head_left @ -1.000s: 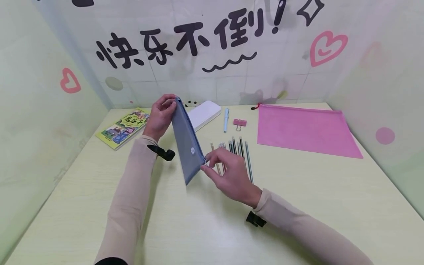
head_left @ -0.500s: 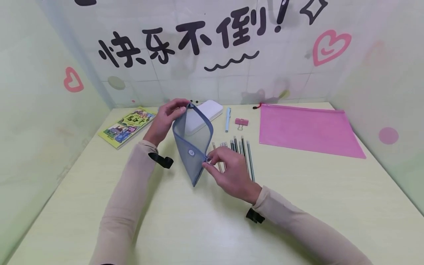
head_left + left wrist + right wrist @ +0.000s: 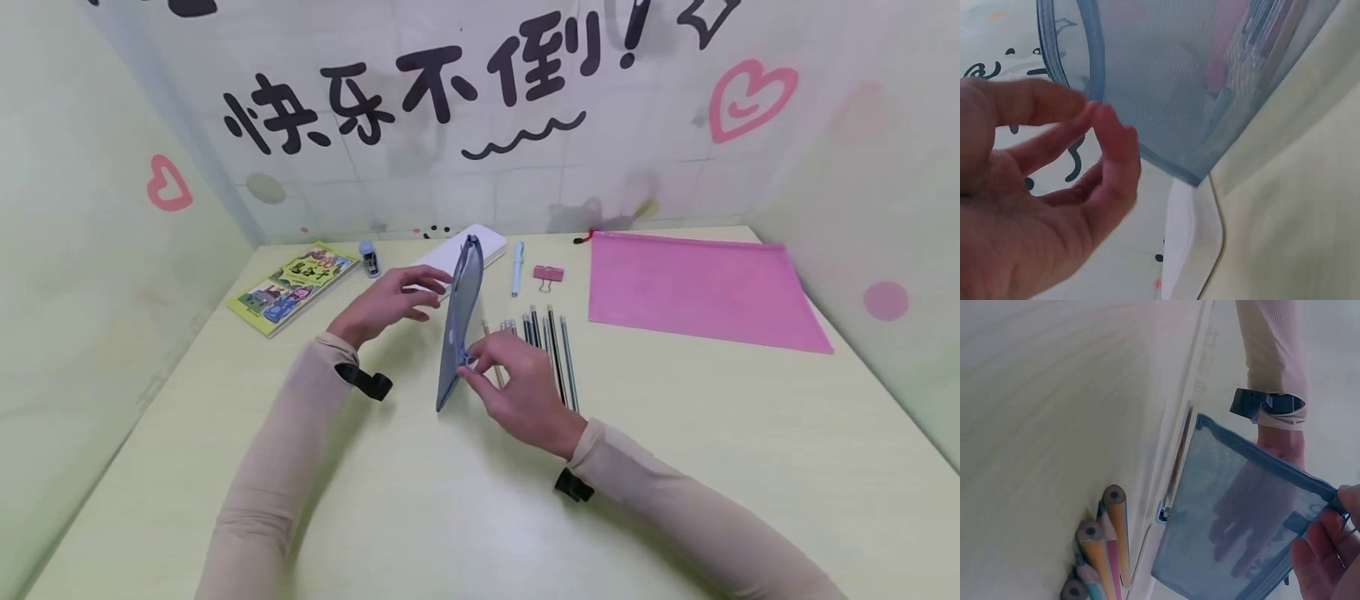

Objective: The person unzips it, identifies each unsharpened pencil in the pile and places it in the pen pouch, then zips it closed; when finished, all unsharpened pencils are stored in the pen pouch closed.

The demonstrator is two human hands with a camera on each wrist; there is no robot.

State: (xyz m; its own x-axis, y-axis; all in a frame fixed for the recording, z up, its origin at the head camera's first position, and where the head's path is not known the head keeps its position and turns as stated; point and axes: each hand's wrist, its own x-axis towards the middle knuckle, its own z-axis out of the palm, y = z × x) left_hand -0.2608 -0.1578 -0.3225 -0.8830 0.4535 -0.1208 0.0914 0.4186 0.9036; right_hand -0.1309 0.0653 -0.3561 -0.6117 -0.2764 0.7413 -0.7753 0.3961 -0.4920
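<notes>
A blue-grey mesh zip pouch (image 3: 463, 308) hangs upright above the table, its zip side parted. My right hand (image 3: 521, 387) pinches the pouch's near top corner by the zip end; the wrist view shows that corner between thumb and fingers (image 3: 1317, 556). On the pouch's left, my left hand (image 3: 393, 304) holds nothing, its fingers loosely bent. In the left wrist view this hand (image 3: 1054, 181) is close to the pouch's edge; whether it touches is hard to tell. Through the mesh, the right wrist view shows the left hand's fingers (image 3: 1247, 519) behind the pouch.
Several pencils (image 3: 558, 358) lie right of the pouch, partly behind my right hand. Farther back are a white case (image 3: 487, 242), a light blue pen (image 3: 517, 268), a pink binder clip (image 3: 548, 273) and a pink zip folder (image 3: 697, 292). A picture book (image 3: 292, 287) and a small bottle-like object (image 3: 369, 259) stand left.
The left hand has let go of the pouch's far corner and moved slightly down. The pouch gaped wide, then swung right and narrowed. The right hand keeps its pinch.
</notes>
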